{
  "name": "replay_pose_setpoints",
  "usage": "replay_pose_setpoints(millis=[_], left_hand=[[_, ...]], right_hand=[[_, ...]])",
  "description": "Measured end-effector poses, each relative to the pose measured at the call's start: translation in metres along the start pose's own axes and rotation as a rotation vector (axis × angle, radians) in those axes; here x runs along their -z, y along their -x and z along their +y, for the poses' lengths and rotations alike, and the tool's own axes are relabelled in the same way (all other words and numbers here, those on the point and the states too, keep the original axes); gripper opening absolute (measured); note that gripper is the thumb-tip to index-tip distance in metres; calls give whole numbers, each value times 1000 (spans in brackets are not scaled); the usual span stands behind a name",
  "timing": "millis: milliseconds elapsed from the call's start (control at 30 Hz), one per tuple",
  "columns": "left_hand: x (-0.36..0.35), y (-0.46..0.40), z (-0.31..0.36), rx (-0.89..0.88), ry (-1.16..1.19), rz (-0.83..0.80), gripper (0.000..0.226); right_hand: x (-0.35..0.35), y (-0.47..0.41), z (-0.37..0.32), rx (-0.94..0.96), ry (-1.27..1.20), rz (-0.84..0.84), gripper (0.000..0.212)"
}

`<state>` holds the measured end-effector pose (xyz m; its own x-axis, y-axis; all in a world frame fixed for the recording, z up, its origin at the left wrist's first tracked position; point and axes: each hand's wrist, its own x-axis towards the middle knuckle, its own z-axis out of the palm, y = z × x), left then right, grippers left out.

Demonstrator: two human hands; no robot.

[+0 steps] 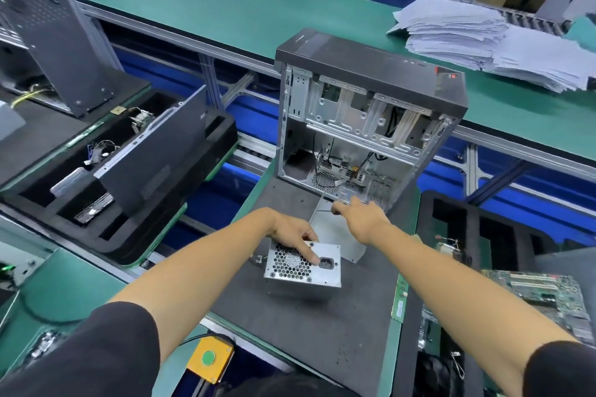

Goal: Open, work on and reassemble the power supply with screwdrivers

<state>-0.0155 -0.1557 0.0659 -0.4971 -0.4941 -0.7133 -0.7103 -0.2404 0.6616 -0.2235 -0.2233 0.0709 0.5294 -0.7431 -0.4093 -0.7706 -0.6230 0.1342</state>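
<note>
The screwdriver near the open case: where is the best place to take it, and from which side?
Grip the dark handle of the screwdriver, coming from the right, as the right hand does. Its thin shaft points left above the grey metal cover, so the handle end is the thicker, nearer part. The left hand holds the power supply.

- Power supply [303, 264]: silver-grey metal, honeycomb grille, black socket.
- Case [364, 119]: black top with a red mark, bare silver frame inside.
- Mat [322, 325]: dark grey, speckled.
- Benches [206, 0]: green.
- Button box [210, 358]: orange-yellow, green button.
- Papers [477, 39]: white.
- Circuit board [529, 293]: green.
- Sleeves [106, 351]: black.
</note>
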Motion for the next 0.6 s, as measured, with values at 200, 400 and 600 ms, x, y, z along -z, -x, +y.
replay_pose_setpoints(millis=[200, 400, 600], left_hand=[[-14, 12, -11, -79, 63, 148, 37], [-23, 22, -6, -275, -208, 402, 46], [-29, 27, 4, -554, -718, 452, 16]], right_hand=[[-25, -10, 16, 76, 108, -63, 76], [-37, -9, 4, 179, 388, -36, 67], [-53, -1, -3, 176, 351, 3, 49]])
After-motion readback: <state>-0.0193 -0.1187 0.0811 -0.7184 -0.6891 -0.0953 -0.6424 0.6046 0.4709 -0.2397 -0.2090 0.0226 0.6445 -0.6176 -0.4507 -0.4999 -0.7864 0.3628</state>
